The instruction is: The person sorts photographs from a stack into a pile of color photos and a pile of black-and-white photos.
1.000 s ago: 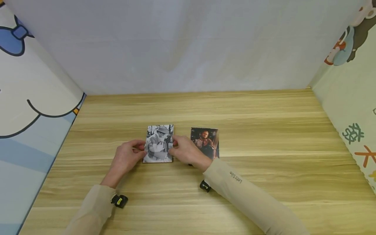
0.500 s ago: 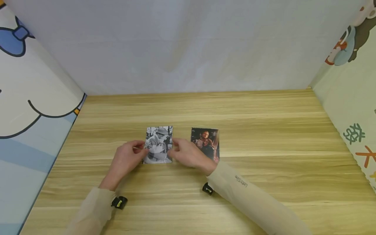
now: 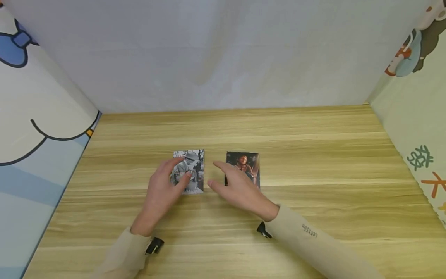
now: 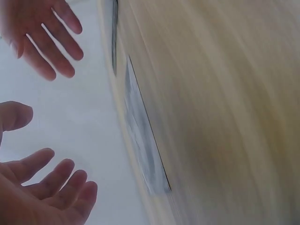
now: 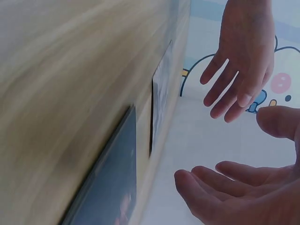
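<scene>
A black-and-white photo card [image 3: 196, 180] lies flat on the wooden table, partly covered in the head view by my left hand [image 3: 163, 190]. That hand hovers over its left side with thumb and fingers apart, and the left wrist view shows a gap between hand and card [image 4: 143, 140]. To the right lies a dark colour photo card [image 3: 253, 164], its lower left part hidden by my right hand [image 3: 238, 190]. The right hand is raised above the table, fingers spread and holding nothing. In the right wrist view, both the dark card [image 5: 112, 173] and the black-and-white one [image 5: 161, 93] rest below the hands.
The wooden table [image 3: 313, 162] stretches out around both cards. A pale cloth wall [image 3: 223, 58] closes off the back. Printed cartoon panels stand at the left [image 3: 42, 93] and right [image 3: 414, 116].
Both hands have let go of the black-and-white photo card's edges and lifted. The left has shifted rightward over the card; the right has drawn back to the right. Both cards stay put.
</scene>
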Demonstrator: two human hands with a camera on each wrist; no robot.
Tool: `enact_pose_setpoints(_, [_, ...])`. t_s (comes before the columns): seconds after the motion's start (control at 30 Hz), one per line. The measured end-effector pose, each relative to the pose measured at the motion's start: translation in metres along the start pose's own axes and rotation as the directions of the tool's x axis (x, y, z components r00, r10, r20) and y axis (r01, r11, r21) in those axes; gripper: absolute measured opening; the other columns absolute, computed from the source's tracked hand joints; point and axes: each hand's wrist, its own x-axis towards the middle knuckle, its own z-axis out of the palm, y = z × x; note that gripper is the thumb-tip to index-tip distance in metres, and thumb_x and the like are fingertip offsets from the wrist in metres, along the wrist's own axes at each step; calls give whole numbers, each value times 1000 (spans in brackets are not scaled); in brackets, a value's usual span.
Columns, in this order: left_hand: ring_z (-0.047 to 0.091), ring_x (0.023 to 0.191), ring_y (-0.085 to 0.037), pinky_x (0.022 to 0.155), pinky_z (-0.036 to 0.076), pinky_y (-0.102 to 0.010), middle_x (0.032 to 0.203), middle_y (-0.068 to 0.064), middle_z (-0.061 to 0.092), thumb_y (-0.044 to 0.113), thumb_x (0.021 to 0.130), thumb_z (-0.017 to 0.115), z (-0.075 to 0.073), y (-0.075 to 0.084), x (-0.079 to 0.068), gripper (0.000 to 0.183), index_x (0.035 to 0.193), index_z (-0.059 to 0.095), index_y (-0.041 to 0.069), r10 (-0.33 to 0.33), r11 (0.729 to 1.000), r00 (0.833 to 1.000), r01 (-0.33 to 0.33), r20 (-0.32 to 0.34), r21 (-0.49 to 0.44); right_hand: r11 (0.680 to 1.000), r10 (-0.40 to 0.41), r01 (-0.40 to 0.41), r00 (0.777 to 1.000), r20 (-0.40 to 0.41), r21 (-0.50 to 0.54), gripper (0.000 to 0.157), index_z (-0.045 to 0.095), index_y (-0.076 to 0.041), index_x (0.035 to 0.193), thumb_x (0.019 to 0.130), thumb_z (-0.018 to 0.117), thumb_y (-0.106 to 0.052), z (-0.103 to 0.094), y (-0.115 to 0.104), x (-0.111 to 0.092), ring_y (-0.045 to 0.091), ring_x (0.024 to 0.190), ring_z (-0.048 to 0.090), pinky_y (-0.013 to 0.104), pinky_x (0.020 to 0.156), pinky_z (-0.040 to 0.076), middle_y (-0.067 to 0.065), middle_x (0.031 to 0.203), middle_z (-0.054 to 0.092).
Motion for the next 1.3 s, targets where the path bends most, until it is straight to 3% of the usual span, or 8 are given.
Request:
enact_pose_setpoints(0.3, [50, 137, -40, 111, 44, -58, 151, -21, 51, 20, 94, 73, 26, 25, -5, 58, 145, 55, 0, 106, 989, 994, -106, 0, -101, 995, -54, 48, 996, -64, -91, 71, 41, -9, 159, 102, 65, -43, -29, 13, -25, 33, 142, 48, 59, 116, 39, 9, 162, 41])
enact_pose_setpoints(0.43, [47, 140, -41, 113, 41, -61, 153, -22, 49, 23, 92, 75, 36, 34, -6, 64, 148, 52, 0, 130, 987, 991, -126, 35, -100, 987, -71, 59, 994, -77, -152, 75, 41, -8, 159, 99, 70, -43, -39, 22, -32, 34, 150, 36, 59, 118, 36, 10, 164, 38])
enact_pose_setpoints(0.63, [44, 142, -41, 116, 37, -61, 157, -21, 43, 26, 89, 79, 47, 43, -5, 74, 151, 48, 2, 99, 992, 984, -86, 147, -94, 971, -87, 71, 994, -61, -227, 88, 39, -6, 159, 91, 79, -44, -49, 41, -40, 37, 152, 30, 61, 119, 33, 16, 166, 33])
enact_pose_setpoints(0.83, [58, 126, -38, 106, 49, -57, 156, -19, 45, 27, 88, 82, 58, 49, -5, 80, 154, 43, 3, 55, 997, 968, -39, 245, -67, 950, -55, 47, 998, -18, -308, 103, 34, 1, 159, 82, 87, -43, -54, 60, -42, 41, 152, 28, 59, 121, 28, 21, 166, 28])
enact_pose_setpoints(1.1, [60, 121, -33, 100, 54, -52, 153, -18, 47, 28, 87, 82, 67, 52, -2, 82, 155, 43, 4, 21, 999, 955, -11, 295, -33, 896, -66, 81, 997, 49, -436, 118, 27, 4, 161, 77, 90, -48, -56, 75, -44, 47, 152, 23, 60, 122, 26, 27, 166, 23])
enact_pose_setpoints(1.3, [62, 110, -28, 89, 58, -45, 140, -17, 56, 28, 88, 81, 72, 51, 2, 80, 154, 44, 4, -2, 1000, 948, 12, 318, -27, 869, -71, 106, 993, 89, -483, 119, 26, 6, 160, 76, 90, -49, -56, 82, -42, 49, 152, 21, 60, 123, 25, 28, 166, 21])
